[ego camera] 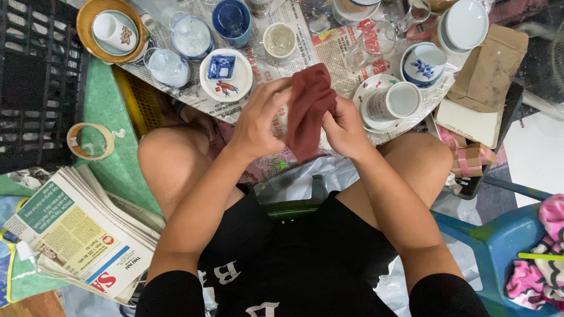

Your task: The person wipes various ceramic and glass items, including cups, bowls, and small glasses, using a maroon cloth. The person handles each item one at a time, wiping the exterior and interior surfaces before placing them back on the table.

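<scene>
Both hands closed on a dark red cloth (309, 108), held above the knees. Left hand (261, 120) grips the cloth's left edge, fingers curled over it; a small pale object shows between hand and cloth, kind not discernible. Right hand (345, 130) pinches the right side, thumb on the fabric. Cloth hangs bunched between the two. Just right: white cup (395, 101) on a saucer. Far left: white dish (226, 74) with blue square. Near left: stack of newspapers (82, 235).
</scene>
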